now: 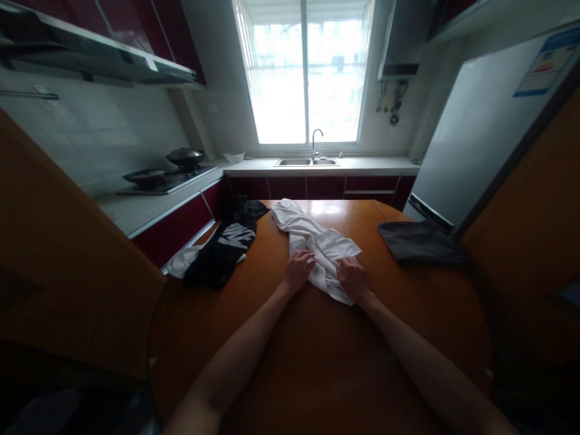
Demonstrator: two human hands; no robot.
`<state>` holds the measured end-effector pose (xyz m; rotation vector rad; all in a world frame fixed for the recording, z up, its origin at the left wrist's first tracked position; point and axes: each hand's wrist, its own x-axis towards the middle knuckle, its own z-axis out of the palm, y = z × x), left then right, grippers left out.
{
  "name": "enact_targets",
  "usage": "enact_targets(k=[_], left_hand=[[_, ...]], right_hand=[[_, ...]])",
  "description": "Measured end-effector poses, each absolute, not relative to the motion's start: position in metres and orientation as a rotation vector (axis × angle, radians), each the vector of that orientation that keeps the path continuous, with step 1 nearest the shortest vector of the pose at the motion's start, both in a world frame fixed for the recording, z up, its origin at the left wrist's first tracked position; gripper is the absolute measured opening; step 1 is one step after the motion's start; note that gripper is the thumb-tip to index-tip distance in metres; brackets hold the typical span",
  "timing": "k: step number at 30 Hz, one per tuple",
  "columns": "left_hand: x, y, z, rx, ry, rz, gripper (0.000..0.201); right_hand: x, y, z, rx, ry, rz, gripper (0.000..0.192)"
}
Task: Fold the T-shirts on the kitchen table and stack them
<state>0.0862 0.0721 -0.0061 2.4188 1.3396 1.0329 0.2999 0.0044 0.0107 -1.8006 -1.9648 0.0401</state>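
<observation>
A crumpled white garment (317, 241), perhaps a shirt, lies slantwise across the middle of the wooden table (290, 362). My left hand (299, 269) is on its near left edge, with the fingers curled closed on the fabric. At the lower right part of the cloth, my right hand (352, 277) pinches it, fingertips bent inward. Loose folds run between the two hands, and the garment's far end spreads toward the window side. How much fabric each hand grips is partly hidden by the fingers.
Black clothing (217, 254) with a white printed logo lies at the table's left, over a white cloth (181, 261). A folded dark grey garment (421, 243) rests on the right side. Beyond are a sink (294, 162), a stove (167, 181) with pans, and a fridge (475, 121).
</observation>
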Motion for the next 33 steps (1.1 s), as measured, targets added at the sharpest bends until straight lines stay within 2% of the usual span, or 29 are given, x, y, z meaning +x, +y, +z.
enact_targets(k=[3,7,11,14,19,23,26,28,33], left_hand=[[0.092,0.070,-0.010,2.585,1.213,0.853,0.024],[0.087,0.067,-0.008,2.643,1.169,0.762,0.021],[0.075,0.062,0.007,2.654,1.215,0.766,0.019],[0.058,0.061,0.024,2.649,1.245,0.819,0.018],[0.005,0.039,0.050,2.617,1.110,0.921,0.015],[-0.046,-0.008,0.056,2.502,1.100,0.707,0.018],[-0.074,-0.036,0.056,2.266,0.957,0.361,0.018],[-0.081,-0.040,0.055,2.084,0.892,0.298,0.025],[-0.051,0.007,0.046,2.013,1.305,0.727,0.032]], right_hand=[[0.303,0.006,0.007,-1.710,-2.052,-0.045,0.037],[0.306,0.015,0.000,-1.863,-1.979,0.021,0.017],[0.321,0.027,-0.009,-1.819,-1.701,0.213,0.010],[0.348,0.037,-0.011,-1.731,-1.411,0.336,0.016],[0.409,0.048,-0.002,-1.781,-1.005,0.201,0.025],[0.444,0.048,0.004,-1.808,-0.770,0.096,0.029],[0.451,0.044,0.007,-1.789,-0.771,0.037,0.032],[0.445,0.040,0.010,-1.769,-0.826,-0.009,0.032],[0.389,0.030,0.010,-1.610,-1.353,-0.126,0.028]])
